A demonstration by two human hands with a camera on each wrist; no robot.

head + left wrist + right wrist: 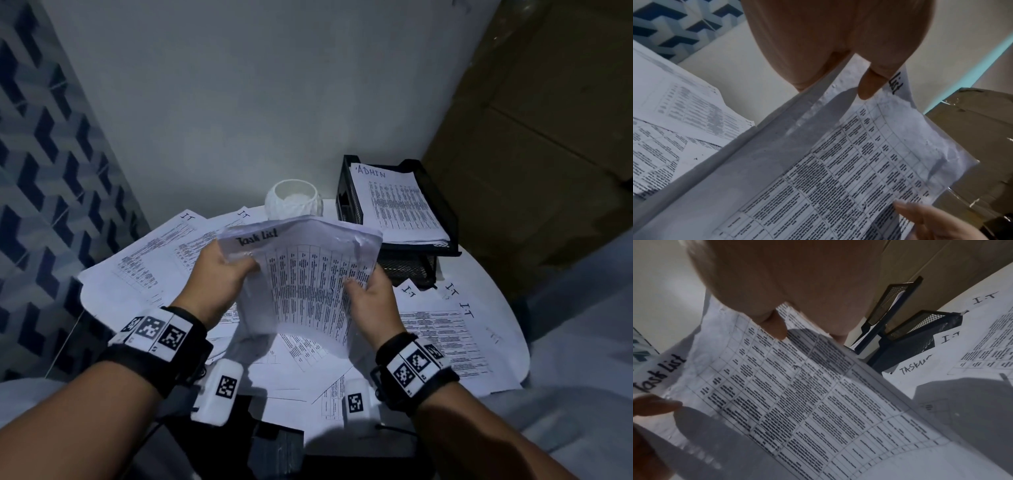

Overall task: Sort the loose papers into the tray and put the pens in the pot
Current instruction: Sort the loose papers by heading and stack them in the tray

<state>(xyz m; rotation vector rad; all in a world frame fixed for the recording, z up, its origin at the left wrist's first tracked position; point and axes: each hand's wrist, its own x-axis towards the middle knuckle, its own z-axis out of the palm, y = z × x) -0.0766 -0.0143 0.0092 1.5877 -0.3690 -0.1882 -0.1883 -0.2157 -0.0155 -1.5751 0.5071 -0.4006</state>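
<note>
Both hands hold a small stack of printed sheets headed "Task List" (305,274) above the table's middle. My left hand (226,270) pinches its upper left edge, thumb on top (869,84). My right hand (366,291) grips the right edge, thumb on the print (774,327). The same stack (849,170) fills the left wrist view and also the right wrist view, stack (797,394). A black mesh two-tier tray (442,219) stands at the back right, with "ADMIN" sheets (397,205) in its top tier. A white pot (294,202) sits behind the stack. No pens are visible.
Loose printed sheets marked "I.T" cover the round white table: left pile (147,260), right pile (445,329), more under my wrists (308,370). A white wall (239,102) is behind, patterned blue tiles (44,171) at left, brown cardboard (548,137) at right.
</note>
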